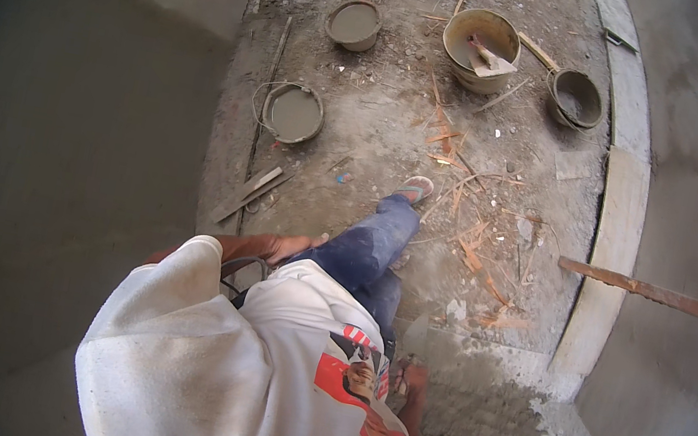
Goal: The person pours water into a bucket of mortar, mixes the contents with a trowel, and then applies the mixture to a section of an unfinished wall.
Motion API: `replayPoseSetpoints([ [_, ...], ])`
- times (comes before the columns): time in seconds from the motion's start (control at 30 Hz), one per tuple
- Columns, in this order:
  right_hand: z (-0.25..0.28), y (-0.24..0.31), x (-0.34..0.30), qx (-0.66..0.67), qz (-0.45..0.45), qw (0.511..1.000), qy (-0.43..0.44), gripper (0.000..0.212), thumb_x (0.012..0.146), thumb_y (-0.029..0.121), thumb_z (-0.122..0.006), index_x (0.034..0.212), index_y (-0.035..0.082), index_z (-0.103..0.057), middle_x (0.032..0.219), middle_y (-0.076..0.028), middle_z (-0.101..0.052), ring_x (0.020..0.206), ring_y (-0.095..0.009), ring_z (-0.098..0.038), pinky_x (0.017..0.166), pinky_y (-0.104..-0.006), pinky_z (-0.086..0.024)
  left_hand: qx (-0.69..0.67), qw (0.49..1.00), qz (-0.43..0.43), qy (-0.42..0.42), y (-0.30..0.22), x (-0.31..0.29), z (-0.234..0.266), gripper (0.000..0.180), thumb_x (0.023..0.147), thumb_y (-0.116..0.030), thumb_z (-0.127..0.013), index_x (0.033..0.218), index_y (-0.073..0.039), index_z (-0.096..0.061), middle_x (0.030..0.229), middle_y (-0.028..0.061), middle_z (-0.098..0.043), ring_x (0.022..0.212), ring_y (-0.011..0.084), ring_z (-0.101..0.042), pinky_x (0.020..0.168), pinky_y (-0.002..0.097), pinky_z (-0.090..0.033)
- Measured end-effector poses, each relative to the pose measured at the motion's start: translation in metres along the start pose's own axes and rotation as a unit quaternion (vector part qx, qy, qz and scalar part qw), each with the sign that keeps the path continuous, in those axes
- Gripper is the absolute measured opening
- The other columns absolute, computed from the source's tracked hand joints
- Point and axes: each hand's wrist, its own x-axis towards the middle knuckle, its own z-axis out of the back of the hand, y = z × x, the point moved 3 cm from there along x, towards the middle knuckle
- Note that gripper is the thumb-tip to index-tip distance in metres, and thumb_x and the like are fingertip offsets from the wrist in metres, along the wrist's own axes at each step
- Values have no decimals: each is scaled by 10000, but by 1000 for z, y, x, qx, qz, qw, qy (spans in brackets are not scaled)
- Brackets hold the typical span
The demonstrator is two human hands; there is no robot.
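My left hand (292, 248) rests against the thigh of my blue jeans (363, 244), its fingers stretched out and holding nothing. Low beside my body, my right hand (413, 382) is closed round what appears to be the handle of a trowel; a pale pointed blade (416, 333) shows just beyond it. My shirt partly hides this hand. To its right, wet grey mortar (486, 420) is spread over a pale surface. Ahead on the left stands a bucket of grey mortar (295, 115) with a wire handle.
Farther off are another mortar bucket (353, 25), a large tub (482, 45) with a tool in it, and a dark bucket (575, 99). Wood scraps (477, 259) litter the dirt floor. A wooden bar (653, 292) juts in from the right. Plastered walls (76, 123) flank both sides.
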Motion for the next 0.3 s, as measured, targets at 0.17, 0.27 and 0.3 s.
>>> replayPoseSetpoints([
  [0.17, -31, 50, 6, 90, 76, 993, 15, 111, 904, 47, -651, 1010, 34, -621, 726, -92, -664, 483, -191, -611, 422, -351, -524, -35, 996, -8, -87, -30, -26, 7, 805, 1014, -734, -389, 1378, -51, -613, 1357, 153, -673, 1183, 259, -668, 1092, 422, -488],
  [0.27, -57, 79, 6, 167, 89, 981, 33, 310, 905, 112, -720, 1162, 45, -561, 775, -107, -687, 504, -206, -623, 430, -353, -529, 11, 994, 9, -105, -57, -23, 25, 880, 960, -809, -396, 1426, -85, -576, 1409, 167, -637, 1225, 269, -644, 1105, 426, -475],
  [0.3, -70, 85, 4, 147, 77, 985, 48, 330, 903, 120, -730, 1180, 77, -556, 827, -134, -710, 533, -215, -640, 446, -357, -546, 16, 995, 9, -102, -68, -20, 29, 880, 960, -809, -396, 1426, -85, -576, 1409, 167, -637, 1225, 269, -644, 1105, 426, -475],
])
